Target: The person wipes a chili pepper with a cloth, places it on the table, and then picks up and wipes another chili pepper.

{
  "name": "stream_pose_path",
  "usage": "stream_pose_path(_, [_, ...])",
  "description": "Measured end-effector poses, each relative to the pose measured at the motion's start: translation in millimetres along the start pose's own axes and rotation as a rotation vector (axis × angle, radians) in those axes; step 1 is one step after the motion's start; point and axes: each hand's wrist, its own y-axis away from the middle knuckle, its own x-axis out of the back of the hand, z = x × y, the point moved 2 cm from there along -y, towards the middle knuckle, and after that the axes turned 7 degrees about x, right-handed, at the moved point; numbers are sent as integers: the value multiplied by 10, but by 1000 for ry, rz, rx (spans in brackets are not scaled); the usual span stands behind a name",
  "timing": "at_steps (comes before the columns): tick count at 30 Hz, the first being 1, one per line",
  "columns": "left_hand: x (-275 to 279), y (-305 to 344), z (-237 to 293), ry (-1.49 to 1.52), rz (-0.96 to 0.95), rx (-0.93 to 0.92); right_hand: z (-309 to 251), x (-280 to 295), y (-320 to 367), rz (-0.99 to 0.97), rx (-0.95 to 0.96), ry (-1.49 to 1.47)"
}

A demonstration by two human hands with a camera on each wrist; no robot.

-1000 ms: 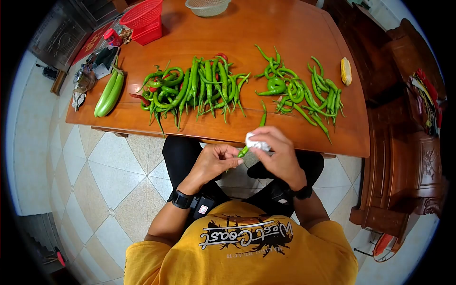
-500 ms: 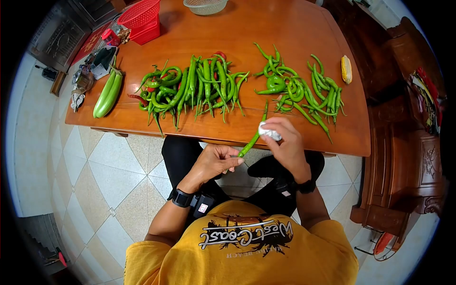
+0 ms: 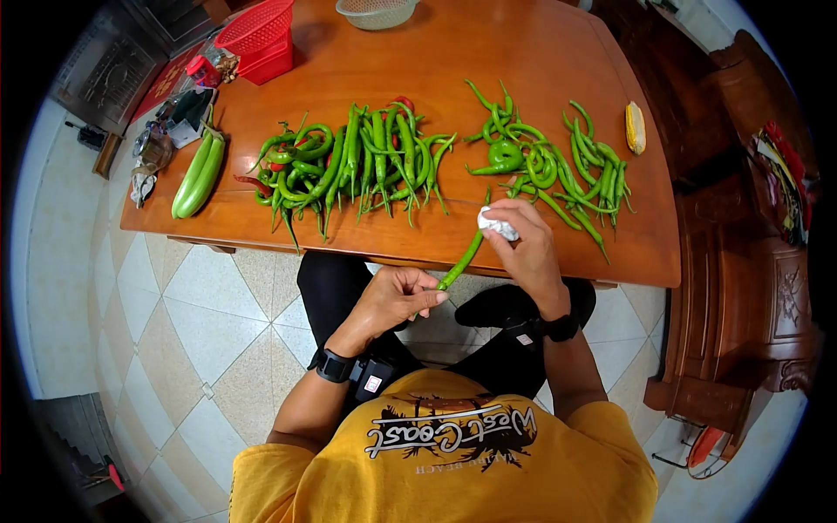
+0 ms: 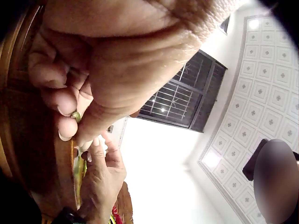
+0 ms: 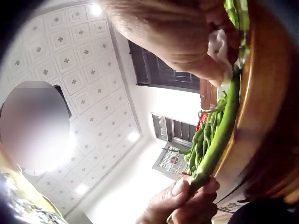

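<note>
One long green pepper (image 3: 462, 262) slants up and away over the table's front edge. My left hand (image 3: 394, 301) pinches its near end between thumb and fingers; the right wrist view shows this grip on the pepper (image 5: 223, 135) too. Higher along the pepper, my right hand (image 3: 529, 254) holds a crumpled white cloth or tissue (image 3: 498, 224) against it. In the right wrist view the white piece (image 5: 218, 49) is bunched under the fingers near the pepper's far part. The left wrist view shows the left fingertips closed on a small green end (image 4: 76, 115).
A large pile of green peppers (image 3: 353, 161) with a few red ones lies centre-left, smaller groups (image 3: 602, 170) to the right. Two pale green eggplants (image 3: 199, 174), red baskets (image 3: 261, 39), a pale basket (image 3: 377, 12) and a corn cob (image 3: 636, 129) stand or lie around them.
My right hand has moved up and away along the pepper with the white piece, uncovering more of the pepper's length. The left hand stays in place with its pinch on the near end.
</note>
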Motion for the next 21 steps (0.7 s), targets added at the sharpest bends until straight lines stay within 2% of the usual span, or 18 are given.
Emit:
stream_pose_path(3, [7, 2, -7, 23, -15, 10, 16, -21, 24, 3, -64, -70])
stream_pose_path(7, [-4, 9, 6, 9, -17, 30, -139, -74, 107, -79, -54, -133])
stream_pose_path(12, [-6, -13, 24, -65, -7, -11, -418, -159, 219, -267, -11, -285])
stream_pose_path(15, [-21, -12, 32, -36, 10, -9, -339, -110, 176, -210, -27, -213])
stream_pose_path(19, [-21, -6, 18, 28, 40, 9, -148, 10, 94, -23, -15, -17])
stream_pose_path(21, [-16, -4, 25, 64, 49, 28, -173, 12, 91, -45, -27, -72])
